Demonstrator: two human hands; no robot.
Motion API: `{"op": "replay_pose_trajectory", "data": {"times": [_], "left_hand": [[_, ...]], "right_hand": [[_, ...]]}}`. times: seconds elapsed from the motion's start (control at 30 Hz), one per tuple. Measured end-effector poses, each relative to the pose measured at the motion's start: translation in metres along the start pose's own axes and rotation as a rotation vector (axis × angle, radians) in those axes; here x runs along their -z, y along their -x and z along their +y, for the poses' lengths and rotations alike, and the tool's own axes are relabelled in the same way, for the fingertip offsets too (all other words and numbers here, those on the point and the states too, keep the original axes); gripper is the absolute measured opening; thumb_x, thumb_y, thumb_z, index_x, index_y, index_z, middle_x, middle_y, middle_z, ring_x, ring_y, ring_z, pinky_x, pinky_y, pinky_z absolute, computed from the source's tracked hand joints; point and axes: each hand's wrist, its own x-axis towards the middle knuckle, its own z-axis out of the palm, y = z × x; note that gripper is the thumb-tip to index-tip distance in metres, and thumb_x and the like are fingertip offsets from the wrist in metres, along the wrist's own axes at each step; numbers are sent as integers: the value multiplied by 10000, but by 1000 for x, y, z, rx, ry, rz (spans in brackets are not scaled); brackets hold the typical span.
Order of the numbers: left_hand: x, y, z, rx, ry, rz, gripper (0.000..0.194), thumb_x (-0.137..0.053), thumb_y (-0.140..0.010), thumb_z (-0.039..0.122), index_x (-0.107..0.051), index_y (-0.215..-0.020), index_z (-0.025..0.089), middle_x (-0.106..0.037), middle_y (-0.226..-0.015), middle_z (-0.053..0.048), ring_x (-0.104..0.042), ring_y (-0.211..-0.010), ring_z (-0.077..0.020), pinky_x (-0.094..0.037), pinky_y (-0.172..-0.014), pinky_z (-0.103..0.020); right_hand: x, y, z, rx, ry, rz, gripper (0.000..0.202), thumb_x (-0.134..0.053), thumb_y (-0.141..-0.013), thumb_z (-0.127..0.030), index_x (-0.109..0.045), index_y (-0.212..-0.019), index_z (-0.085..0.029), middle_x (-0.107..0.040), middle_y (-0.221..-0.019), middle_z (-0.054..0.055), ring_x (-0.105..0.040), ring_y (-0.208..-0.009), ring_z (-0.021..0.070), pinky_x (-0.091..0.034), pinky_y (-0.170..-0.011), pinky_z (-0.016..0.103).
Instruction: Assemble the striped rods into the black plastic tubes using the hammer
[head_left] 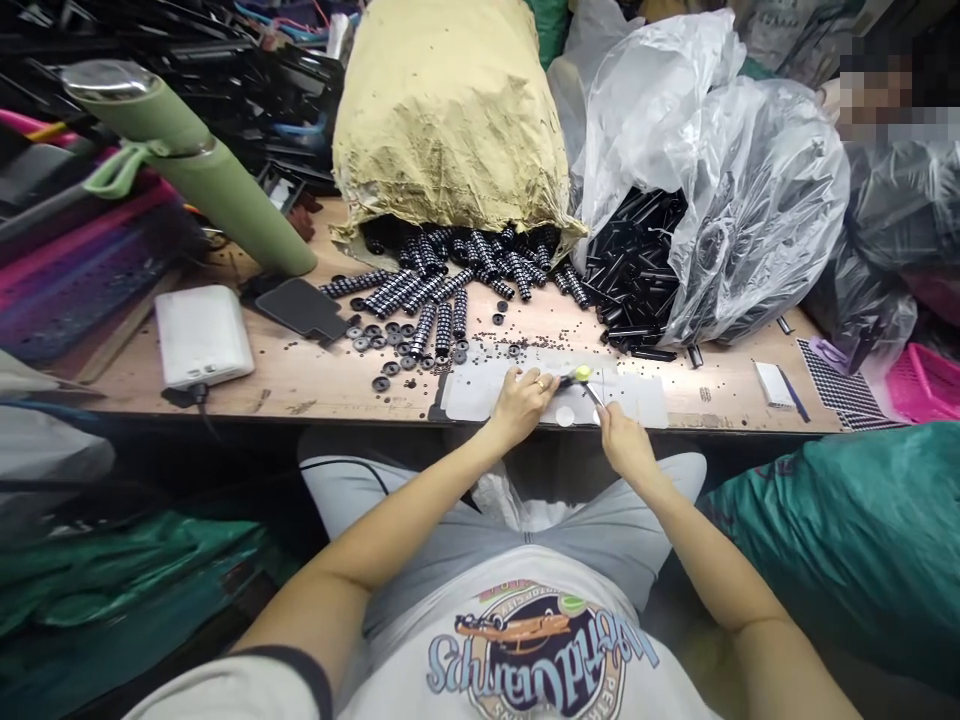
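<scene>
Over a pale mat (637, 402) at the table's front edge, my left hand (521, 405) is closed around a small black tube-like part (566, 382). A yellow-green piece (582, 373) shows at the right end of that part. My right hand (624, 442) grips a thin metal tool (593, 393), its tip close to the yellow-green piece; whether it is tweezers or a blade I cannot tell. Below them lies a white disc (565, 416). Black ridged rollers with pale marks (444, 330) lie beyond my left hand, with several small black round caps (386, 368) nearby.
A yellow sack (450, 110) spills rollers at the back. Right of it, a clear plastic bag (757, 200) holds black tubes (634, 260). A green flask (202, 170), a white power bank (204, 335) with a cable, and a pink basket (926, 382) stand around. Tiny black bits dot the table.
</scene>
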Motion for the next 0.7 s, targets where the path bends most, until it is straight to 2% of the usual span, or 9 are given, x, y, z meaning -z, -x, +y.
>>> {"op": "replay_pose_trajectory", "data": {"times": [0.07, 0.2, 0.27, 0.37, 0.43, 0.53, 0.6, 0.63, 0.7], "left_hand": [[-1, 0, 8, 6, -7, -17, 391, -343, -948, 165, -546, -1282, 155, -619, -1225, -140, -527, -1169, -258, -327, -1013, -484], [-6, 0, 27, -8, -14, -43, 563, -409, -920, 351, -431, -1366, 7, -422, -1424, -227, -337, -1357, -323, -202, -1127, -506], [-10, 0, 30, -4, 0, -58, 604, -400, -904, 335, -376, -1392, -19, -399, -1434, -242, -309, -1374, -328, -196, -1132, -509], [-13, -4, 27, -33, 34, -56, 567, -383, -883, 229, -364, -1400, -2, -421, -1419, -238, -350, -1352, -317, -245, -1110, -504], [-11, -9, 25, -13, 59, -59, 510, -384, -878, 176, -423, -1363, 24, -494, -1352, -230, -437, -1286, -308, -336, -1053, -479], [-3, -13, 30, 88, 100, -104, 359, -392, -877, 119, -587, -1176, 75, -645, -1073, -187, -585, -1054, -277, -466, -873, -415], [5, -14, 33, 48, 169, -143, 249, -448, -879, 153, -646, -1024, 114, -661, -909, -141, -608, -913, -256, -483, -775, -379], [9, -16, 29, 14, 230, -143, 204, -491, -876, 195, -653, -983, 133, -657, -867, -120, -604, -864, -243, -481, -744, -364], [19, -26, 9, 66, 390, -41, 172, -572, -855, 288, -655, -929, 156, -644, -801, -82, -581, -777, -210, -466, -696, -334]], "right_hand": [[4, 1, -4, -3, 43, -25, 288, -327, -992, -370, -500, -851, -188, -537, -620, 3, -478, -527, 137, -238, -547, 234], [10, 5, -27, 131, -68, 153, 411, -170, -1011, -385, -517, -933, -179, -608, -719, 50, -570, -635, 169, -330, -592, 241], [4, 5, -41, 229, -34, 73, 422, -167, -1011, -372, -534, -984, -166, -647, -797, 82, -603, -680, 180, -360, -617, 250], [-8, 2, -53, 285, 113, -161, 359, -250, -1006, -368, -537, -1080, -165, -686, -870, 98, -628, -701, 189, -354, -606, 255], [-9, -2, -55, 255, 154, -203, 340, -272, -1006, -375, -540, -1077, -178, -693, -857, 82, -631, -705, 185, -336, -602, 252], [-3, -12, -48, 181, 135, -79, 363, -246, -1012, -392, -543, -979, -186, -679, -825, 61, -612, -683, 175, -287, -585, 252], [0, -22, -38, 120, 136, 2, 364, -245, -1013, -395, -533, -946, -185, -669, -854, 61, -594, -677, 168, -257, -577, 255], [0, -27, -31, 90, 148, 23, 358, -253, -1013, -396, -532, -937, -184, -664, -876, 63, -587, -684, 165, -248, -577, 256], [-5, -37, -15, 33, 188, 28, 344, -282, -1008, -401, -536, -930, -183, -656, -903, 68, -577, -696, 162, -241, -582, 260]]}}
